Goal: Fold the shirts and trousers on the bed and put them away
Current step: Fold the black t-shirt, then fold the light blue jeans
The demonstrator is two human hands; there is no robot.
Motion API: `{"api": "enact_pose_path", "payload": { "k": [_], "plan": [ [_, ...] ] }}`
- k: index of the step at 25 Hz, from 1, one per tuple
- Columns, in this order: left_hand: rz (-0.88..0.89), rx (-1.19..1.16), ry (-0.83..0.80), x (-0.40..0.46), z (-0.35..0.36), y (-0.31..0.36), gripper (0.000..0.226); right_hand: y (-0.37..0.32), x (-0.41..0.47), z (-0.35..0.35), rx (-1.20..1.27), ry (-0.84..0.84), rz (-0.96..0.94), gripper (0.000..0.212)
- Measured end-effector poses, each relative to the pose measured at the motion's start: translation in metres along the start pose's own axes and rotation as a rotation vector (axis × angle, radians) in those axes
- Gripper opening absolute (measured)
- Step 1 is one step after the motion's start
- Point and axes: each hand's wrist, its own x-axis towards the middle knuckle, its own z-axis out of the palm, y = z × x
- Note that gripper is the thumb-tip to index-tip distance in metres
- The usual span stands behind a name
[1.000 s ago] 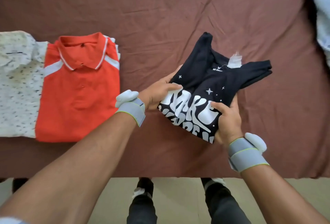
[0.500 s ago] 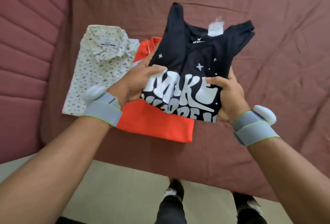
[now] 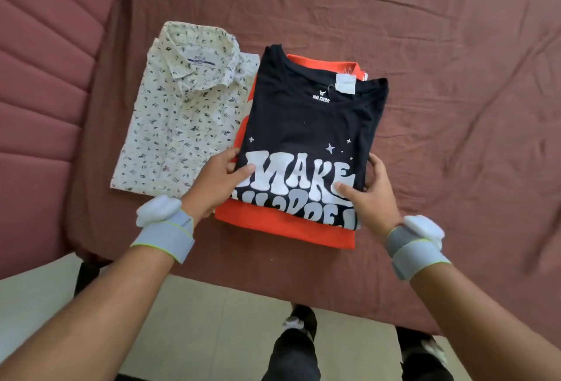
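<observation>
A folded black T-shirt [image 3: 309, 119] with white lettering lies flat on top of the folded orange polo shirt [image 3: 282, 227], whose edges show around it. My left hand [image 3: 217, 181] grips the black shirt's near left edge, thumb on top. My right hand [image 3: 372, 198] grips its near right corner, thumb on the print. A folded white patterned shirt [image 3: 182, 125] lies just left of the stack on the bed [image 3: 455, 107].
The maroon bedsheet stretches away to the right and back, wrinkled. A padded maroon headboard [image 3: 45, 77] stands at the left. The bed's near edge runs below the stack, with pale floor [image 3: 212, 320] and my feet beneath it.
Both hands carried the black T-shirt left from the middle of the bed and lowered it flat onto the orange polo. It was held up before; now it rests on the stack.
</observation>
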Motion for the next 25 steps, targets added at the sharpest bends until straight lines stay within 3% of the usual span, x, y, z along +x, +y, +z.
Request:
{"api": "enact_pose_path", "payload": {
  "k": [2, 4, 6, 9, 13, 16, 19, 25],
  "plan": [
    [0.184, 0.289, 0.229, -0.009, 0.009, -0.003, 0.054, 0.005, -0.012, 0.007, -0.422, 0.168, -0.276, 0.084],
    [0.488, 0.527, 0.323, -0.008, 0.027, -0.001, 0.062, 0.009, -0.013, 0.021, -0.694, 0.16, -0.549, 0.085],
    [0.581, 0.822, 0.203, 0.004, 0.046, -0.005, 0.066, 0.01, -0.003, 0.038, -0.944, -0.032, -0.548, 0.079],
    [0.455, 1.051, 0.108, 0.013, 0.056, -0.019, 0.068, 0.018, 0.008, 0.048, -1.158, -0.231, -0.411, 0.071],
    [0.521, 0.968, 0.101, 0.013, 0.064, 0.001, 0.071, 0.009, 0.005, 0.026, -0.959, -0.209, -0.413, 0.073],
    [0.597, 0.881, 0.029, 0.023, 0.115, 0.051, 0.074, 0.002, 0.008, -0.032, -0.741, -0.1, -0.302, 0.075],
    [0.545, 0.772, -0.056, 0.028, 0.193, 0.088, 0.071, 0.011, 0.011, -0.107, -0.558, -0.018, -0.249, 0.074],
    [0.45, 0.702, -0.284, 0.023, 0.392, 0.14, 0.069, 0.053, 0.015, -0.284, -0.511, 0.238, -0.056, 0.07]
  ]
}}
